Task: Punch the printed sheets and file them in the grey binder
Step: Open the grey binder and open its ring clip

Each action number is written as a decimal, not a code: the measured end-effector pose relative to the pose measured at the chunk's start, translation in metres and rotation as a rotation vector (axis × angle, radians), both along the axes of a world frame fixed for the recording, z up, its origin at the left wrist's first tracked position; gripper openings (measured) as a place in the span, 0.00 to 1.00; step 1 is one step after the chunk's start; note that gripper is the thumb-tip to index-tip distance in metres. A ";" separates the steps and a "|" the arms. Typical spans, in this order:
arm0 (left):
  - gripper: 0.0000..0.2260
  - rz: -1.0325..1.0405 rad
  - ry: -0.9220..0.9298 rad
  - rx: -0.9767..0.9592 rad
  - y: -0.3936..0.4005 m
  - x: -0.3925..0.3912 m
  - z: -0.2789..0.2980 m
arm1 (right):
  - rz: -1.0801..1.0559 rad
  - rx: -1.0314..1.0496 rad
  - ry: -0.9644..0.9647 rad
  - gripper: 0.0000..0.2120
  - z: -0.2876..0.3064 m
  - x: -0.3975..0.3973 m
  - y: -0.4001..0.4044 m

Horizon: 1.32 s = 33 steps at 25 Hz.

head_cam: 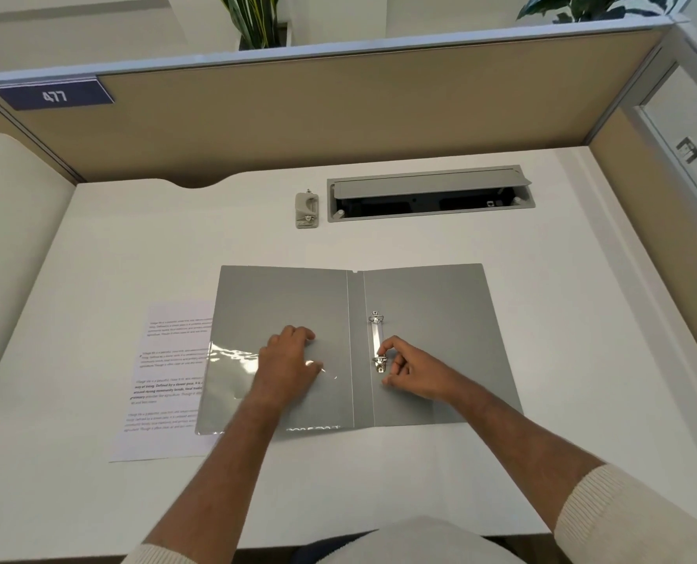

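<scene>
The grey binder lies open flat in the middle of the white desk. Its metal ring mechanism runs along the right cover beside the spine. My right hand pinches the lower ring between thumb and fingertips. My left hand rests flat with spread fingers on the left cover, over its clear plastic pocket. The printed sheets lie to the left, their right edge tucked under the binder cover. A small grey hole punch stands further back on the desk.
An open cable tray with a raised lid is set into the desk behind the binder. Beige partition walls enclose the desk at the back and right. A cream chair back is at the left.
</scene>
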<state>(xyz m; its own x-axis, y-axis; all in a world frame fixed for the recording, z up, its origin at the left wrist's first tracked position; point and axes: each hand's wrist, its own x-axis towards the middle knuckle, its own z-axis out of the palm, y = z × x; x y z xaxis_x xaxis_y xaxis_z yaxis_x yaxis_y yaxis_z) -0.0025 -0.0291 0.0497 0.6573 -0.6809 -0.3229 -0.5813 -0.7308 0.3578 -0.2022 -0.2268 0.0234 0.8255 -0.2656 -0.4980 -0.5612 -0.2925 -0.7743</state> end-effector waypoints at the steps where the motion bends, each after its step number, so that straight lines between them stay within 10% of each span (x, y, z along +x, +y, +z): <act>1: 0.22 -0.010 0.037 -0.013 -0.006 -0.002 -0.003 | -0.004 0.010 0.009 0.16 -0.001 0.001 -0.001; 33: 0.13 -0.135 0.439 -0.004 -0.065 -0.040 -0.023 | 0.078 0.159 0.130 0.11 0.003 0.014 -0.016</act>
<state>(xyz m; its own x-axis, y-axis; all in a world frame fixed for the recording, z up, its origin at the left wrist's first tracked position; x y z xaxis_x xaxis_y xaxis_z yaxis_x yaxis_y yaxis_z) -0.0428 -0.0937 0.0263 0.3641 -0.7526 -0.5487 -0.4638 -0.6574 0.5939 -0.1881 -0.2425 0.0260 0.7663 -0.1131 -0.6324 -0.6401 -0.2184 -0.7366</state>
